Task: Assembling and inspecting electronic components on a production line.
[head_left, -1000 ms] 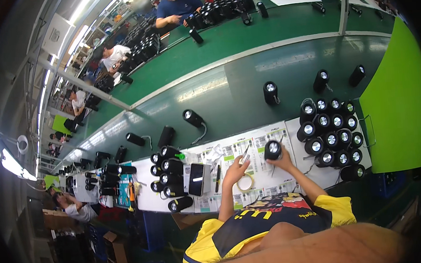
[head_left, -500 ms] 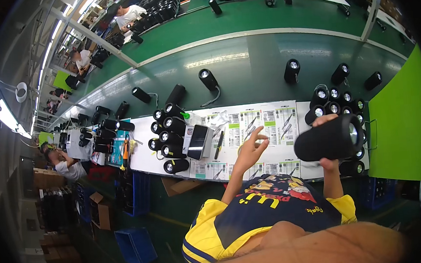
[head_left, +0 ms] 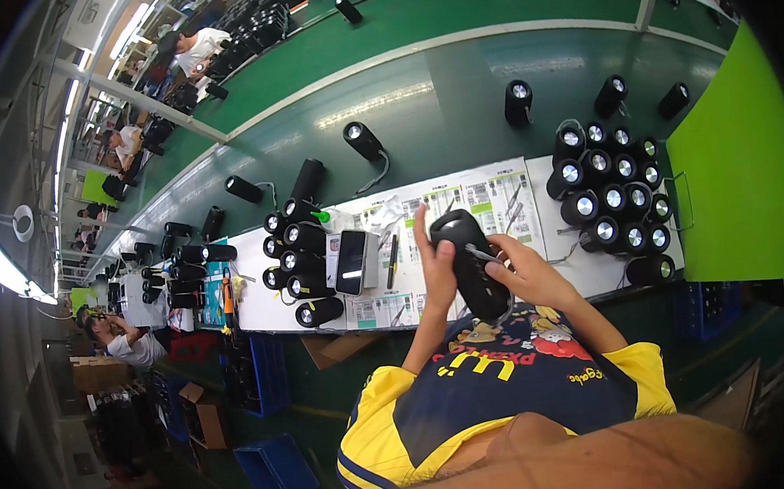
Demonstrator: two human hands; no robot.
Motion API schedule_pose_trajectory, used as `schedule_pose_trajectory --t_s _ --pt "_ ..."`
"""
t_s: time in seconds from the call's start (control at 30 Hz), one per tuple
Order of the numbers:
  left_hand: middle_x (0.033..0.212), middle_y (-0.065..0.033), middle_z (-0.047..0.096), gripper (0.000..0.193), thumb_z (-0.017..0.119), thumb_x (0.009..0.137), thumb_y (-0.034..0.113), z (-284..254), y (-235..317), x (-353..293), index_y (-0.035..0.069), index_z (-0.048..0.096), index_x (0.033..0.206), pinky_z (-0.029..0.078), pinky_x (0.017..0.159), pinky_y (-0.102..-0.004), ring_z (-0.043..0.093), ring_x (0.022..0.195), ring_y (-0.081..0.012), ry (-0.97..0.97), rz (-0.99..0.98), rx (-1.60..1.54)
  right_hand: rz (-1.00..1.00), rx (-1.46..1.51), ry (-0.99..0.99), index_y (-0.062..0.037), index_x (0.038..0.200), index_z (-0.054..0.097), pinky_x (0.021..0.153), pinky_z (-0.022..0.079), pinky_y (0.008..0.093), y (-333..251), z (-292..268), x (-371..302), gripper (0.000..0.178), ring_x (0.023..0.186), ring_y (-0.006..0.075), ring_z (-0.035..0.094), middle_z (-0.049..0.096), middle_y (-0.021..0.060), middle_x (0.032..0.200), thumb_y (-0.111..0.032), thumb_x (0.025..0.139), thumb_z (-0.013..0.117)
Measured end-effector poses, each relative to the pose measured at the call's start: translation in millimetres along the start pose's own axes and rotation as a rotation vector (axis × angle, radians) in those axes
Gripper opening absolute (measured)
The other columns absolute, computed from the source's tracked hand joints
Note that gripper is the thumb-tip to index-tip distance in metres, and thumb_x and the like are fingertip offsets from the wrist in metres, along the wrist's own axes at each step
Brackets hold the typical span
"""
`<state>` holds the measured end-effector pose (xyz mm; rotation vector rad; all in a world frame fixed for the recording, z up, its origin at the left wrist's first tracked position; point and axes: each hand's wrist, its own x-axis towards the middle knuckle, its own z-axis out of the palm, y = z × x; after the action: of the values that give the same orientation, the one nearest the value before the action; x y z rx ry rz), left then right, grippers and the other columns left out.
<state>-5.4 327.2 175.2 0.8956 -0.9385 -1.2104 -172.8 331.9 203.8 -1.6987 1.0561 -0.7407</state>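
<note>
In front of my chest, a black cylindrical portable speaker (head_left: 473,280) is tilted between my two hands, above the printed sheets. My left hand (head_left: 437,267) grips its left side, thumb against the casing and one finger pointing up past it. From the right, my right hand (head_left: 532,275) closes on the speaker near its grey wrist strap (head_left: 482,254); whether the fingers also pinch the strap is hard to tell. On the right, a group of similar speakers (head_left: 614,197) stands upright with silver round ends up.
Left of my hands are a smartphone (head_left: 351,262) on a white box, a black-and-yellow pen (head_left: 392,261) and more speakers (head_left: 304,260). Single speakers (head_left: 363,141) stand along the green bench beyond. A bright green panel (head_left: 733,175) borders the right side. Other people work farther away.
The speaker has come from the right-hand group to in front of me, turned to point downward. My left hand, free before, now holds it too. The view has shifted slightly.
</note>
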Motion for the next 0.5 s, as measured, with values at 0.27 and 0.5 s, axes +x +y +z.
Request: schedule_pose_trajectory --t_s 0.27,0.5 --pt "0.112 -0.0097 0.048 0.048 0.048 0.089 0.032 -28.0 -12.4 9.7 0.008 0.034 0.128 0.041 0.084 -0.0277 0.051 0.095 -0.0169 0.157 0.153 0.092 -0.138 -0.018 -0.429 -0.0033 0.076 0.055 0.055 0.044 0.0333 -29.3 0.0 -7.8 0.025 0.06 0.0303 0.058 0.057 0.012 0.064 -0.022 0.089 0.046" --pt "0.097 -0.0107 0.053 0.037 0.042 0.091 0.043 -40.2 24.1 34.5 0.014 0.038 0.114 0.051 0.065 -0.0273 0.059 0.076 -0.0195 0.189 0.053 -0.198 -0.056 -0.567 -0.724 -0.0095 0.099 0.058 0.068 0.048 0.0417 -28.8 13.4 -11.0 0.036 0.079 0.033 0.06 0.062 0.0152 0.08 -0.039 0.089 0.041"
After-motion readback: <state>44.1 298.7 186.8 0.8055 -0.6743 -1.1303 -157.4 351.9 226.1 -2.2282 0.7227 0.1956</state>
